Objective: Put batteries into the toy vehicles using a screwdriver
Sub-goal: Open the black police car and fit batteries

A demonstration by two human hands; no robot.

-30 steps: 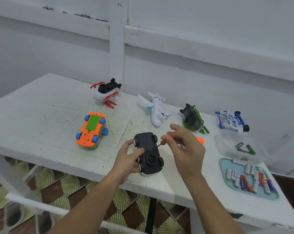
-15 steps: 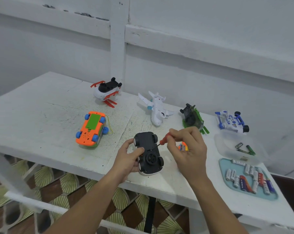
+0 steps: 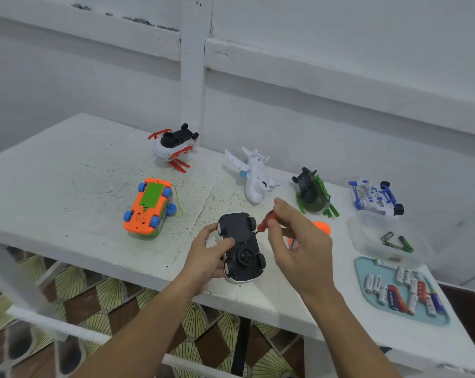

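Upturned black car near table edge, screwdriver tip perhaps on it.

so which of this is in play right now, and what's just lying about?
In play: black car in left hand; screwdriver in right hand; batteries on tray.
Idle now: orange car, helicopter, plane, green toy, blue racer, tub.

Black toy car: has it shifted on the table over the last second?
No. The black toy car stays put beside the orange car, same gap between them, with the left hand still gripping its side.
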